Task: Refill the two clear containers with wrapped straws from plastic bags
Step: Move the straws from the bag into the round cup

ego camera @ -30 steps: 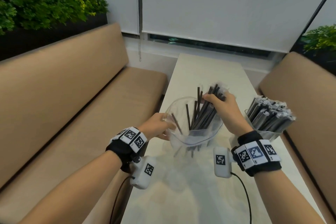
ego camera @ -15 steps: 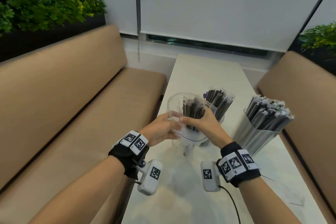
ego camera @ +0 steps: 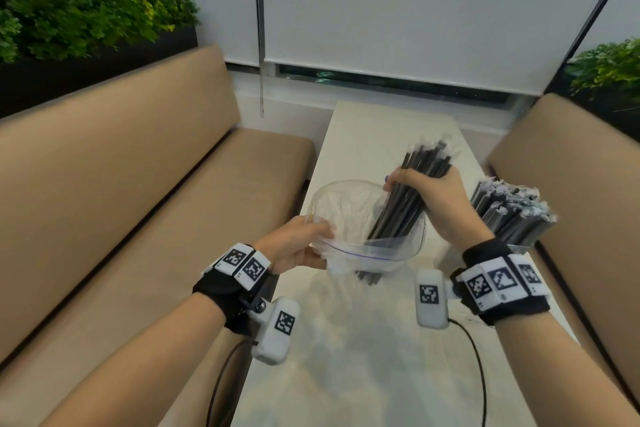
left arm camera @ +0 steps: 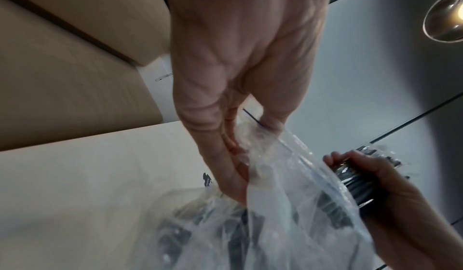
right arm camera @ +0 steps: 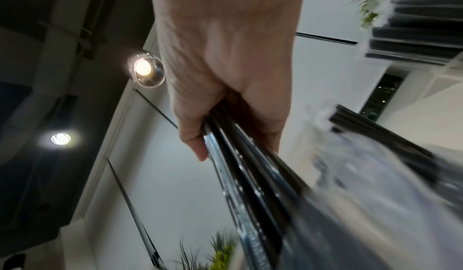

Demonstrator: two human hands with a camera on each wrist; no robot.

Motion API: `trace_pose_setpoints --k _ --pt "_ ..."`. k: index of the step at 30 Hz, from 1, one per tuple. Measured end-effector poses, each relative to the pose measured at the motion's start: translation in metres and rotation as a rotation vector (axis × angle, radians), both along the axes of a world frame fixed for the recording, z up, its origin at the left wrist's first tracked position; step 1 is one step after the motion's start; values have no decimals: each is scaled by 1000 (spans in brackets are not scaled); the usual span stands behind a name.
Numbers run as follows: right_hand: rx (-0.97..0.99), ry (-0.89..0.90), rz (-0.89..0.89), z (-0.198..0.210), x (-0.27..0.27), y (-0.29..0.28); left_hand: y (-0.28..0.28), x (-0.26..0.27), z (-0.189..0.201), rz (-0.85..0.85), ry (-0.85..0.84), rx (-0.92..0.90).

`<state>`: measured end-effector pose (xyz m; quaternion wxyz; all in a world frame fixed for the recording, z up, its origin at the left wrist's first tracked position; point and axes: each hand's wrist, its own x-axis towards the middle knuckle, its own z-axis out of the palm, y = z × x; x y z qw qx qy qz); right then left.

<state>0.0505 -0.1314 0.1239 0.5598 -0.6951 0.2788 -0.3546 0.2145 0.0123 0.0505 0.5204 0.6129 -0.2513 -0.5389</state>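
Observation:
A clear plastic bag (ego camera: 346,208) hangs open over the pale table (ego camera: 363,357). My left hand (ego camera: 301,243) pinches its rim at the near left, seen close in the left wrist view as the left hand (left arm camera: 233,155) on the bag (left arm camera: 288,205). My right hand (ego camera: 433,194) grips a bundle of black wrapped straws (ego camera: 405,204), lower ends still inside the bag; the right wrist view shows the right hand (right arm camera: 225,104) curled round the straws (right arm camera: 250,175). A clear container (ego camera: 509,218) packed with straws stands at the right. A second container is hidden.
Tan bench seats (ego camera: 138,201) run along both sides of the narrow table. Planters with green plants (ego camera: 86,10) sit behind the left backrest and at the far right. A white blind covers the window beyond the table's far end.
My right hand went down into the bag, closed on a bundle of straws and has lifted it up and to the right, partly out of the bag. The left hand kept its hold on the rim.

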Motion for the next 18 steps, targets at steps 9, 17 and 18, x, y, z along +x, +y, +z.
trace_pose_setpoints --k 9,17,18 --pt "162 -457 -154 105 -34 -34 22 -6 -37 36 136 219" --pt "-95 -186 -392 90 -2 -54 43 -7 -68 37 0 397" --pt "-96 -138 -400 79 3 -59 52 1 -73 77 -27 378"
